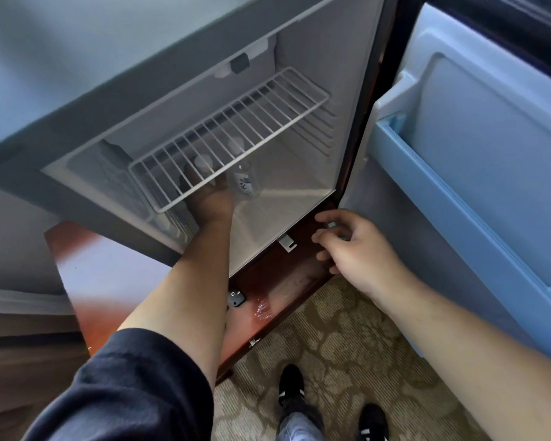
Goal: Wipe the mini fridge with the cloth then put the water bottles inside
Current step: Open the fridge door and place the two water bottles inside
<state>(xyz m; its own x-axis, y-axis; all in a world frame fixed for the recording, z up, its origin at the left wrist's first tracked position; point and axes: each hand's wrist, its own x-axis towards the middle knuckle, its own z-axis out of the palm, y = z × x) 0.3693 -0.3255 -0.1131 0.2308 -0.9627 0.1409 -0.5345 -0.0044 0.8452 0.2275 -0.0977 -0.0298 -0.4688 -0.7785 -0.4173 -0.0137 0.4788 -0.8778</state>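
The mini fridge (299,173) stands open inside a reddish wooden cabinet. My left hand (209,198) reaches in under the white wire shelf (229,138) and is closed around a clear water bottle (201,163), whose white cap shows through the wires. A second labelled water bottle (244,183) stands upright just right of that hand on the fridge floor. My right hand (355,249) hovers at the fridge's lower right front corner, fingers loosely curled and apart, with nothing clearly in it. No cloth is in view.
The fridge door (478,173) is swung open to the right, with a pale blue door shelf (404,160). The wooden cabinet floor (277,281) juts out below the fridge. My feet (291,388) stand on patterned carpet (347,345).
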